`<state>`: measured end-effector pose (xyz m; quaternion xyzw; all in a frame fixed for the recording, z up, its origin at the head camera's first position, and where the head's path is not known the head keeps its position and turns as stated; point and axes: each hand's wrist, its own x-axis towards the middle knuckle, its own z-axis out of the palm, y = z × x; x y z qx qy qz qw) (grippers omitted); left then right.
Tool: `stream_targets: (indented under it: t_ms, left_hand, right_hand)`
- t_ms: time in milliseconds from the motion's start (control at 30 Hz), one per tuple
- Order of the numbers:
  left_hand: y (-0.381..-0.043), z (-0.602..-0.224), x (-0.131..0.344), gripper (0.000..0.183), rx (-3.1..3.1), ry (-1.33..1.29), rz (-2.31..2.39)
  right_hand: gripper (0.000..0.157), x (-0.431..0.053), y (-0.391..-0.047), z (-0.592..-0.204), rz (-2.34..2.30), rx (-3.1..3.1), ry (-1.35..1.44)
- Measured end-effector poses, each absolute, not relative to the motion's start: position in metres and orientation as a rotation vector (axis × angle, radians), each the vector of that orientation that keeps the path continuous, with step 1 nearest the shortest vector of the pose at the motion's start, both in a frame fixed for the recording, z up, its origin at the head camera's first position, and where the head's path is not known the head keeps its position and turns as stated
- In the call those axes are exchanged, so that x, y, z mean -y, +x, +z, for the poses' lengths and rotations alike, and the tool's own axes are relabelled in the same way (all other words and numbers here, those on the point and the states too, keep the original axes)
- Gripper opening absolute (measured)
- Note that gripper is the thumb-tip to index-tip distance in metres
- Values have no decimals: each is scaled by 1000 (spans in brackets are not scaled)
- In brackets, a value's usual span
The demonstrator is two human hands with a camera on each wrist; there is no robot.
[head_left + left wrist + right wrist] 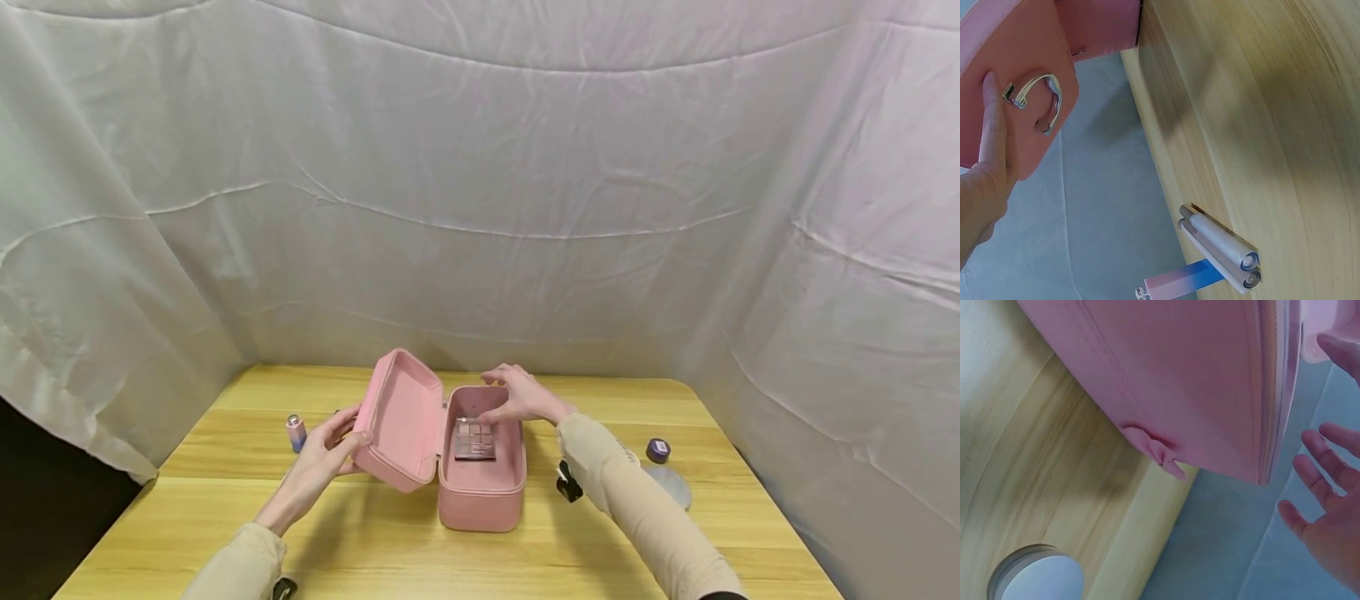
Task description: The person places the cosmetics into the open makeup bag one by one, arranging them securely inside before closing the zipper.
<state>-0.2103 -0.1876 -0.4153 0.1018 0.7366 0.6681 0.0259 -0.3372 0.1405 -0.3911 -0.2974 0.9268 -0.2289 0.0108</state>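
A pink cosmetic case (480,508) stands on the table, its lid (405,412) swung out to the left. My left hand (324,454) holds that lid by its outer side, thumb at the rim and fingers behind. In the left wrist view, one finger lies along the lid's outside (1029,137) beside a metal ring (1054,103). An eyeshadow palette (474,442) lies inside the case. Over the far right rim is my right hand (521,396), fingers spread, its thumb overlapping the palette's upper corner in the head view. The right wrist view shows nothing between these fingers (1322,465).
Left on the table are a pink-and-blue bottle (296,433) and slim tubes (1222,247). Right of the case lie a small black item (568,483), a dark purple jar (658,451) and a pale round item (672,485), partly behind my sleeve. Grey cloth (480,208) hangs around the table.
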Motion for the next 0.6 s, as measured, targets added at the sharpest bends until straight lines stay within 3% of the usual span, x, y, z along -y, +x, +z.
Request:
stream_targets:
  t_ms: [600]
  left_hand:
    - [-212,-416,188,63,-2292,309,2059]
  right_hand:
    - [68,-161,-338,-398,-881,-2931,-880]
